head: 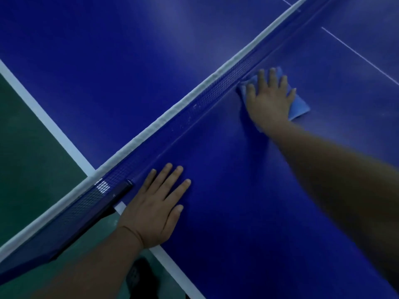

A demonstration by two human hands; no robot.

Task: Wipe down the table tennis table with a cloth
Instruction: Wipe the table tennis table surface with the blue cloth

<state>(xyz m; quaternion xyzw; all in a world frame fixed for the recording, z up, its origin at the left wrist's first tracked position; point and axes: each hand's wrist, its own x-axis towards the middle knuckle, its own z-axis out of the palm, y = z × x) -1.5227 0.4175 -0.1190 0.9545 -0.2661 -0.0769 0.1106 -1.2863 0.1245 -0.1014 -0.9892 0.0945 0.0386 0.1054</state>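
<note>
Left hand [154, 210] lies flat on the table [248, 201] by its white side edge, fingers straight and slightly spread, holding nothing, tips toward the net [226, 83]. Farther out, right hand [271, 98] presses the cloth [299, 106] w/ straight, spread fingers. Cloth is light blue, flat on the table, touching the net's base; long axis seems to run away from the net, though the hand hides most of it.

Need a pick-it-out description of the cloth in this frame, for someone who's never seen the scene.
Start at the net that crosses the blue table tennis table diagonally. On the near side, follow its base up and to the right to the right hand, pressed flat with fingers spread. The cloth is the folded patch under that palm, paler blue than the tabletop; the left hand rests on bare table.
</note>
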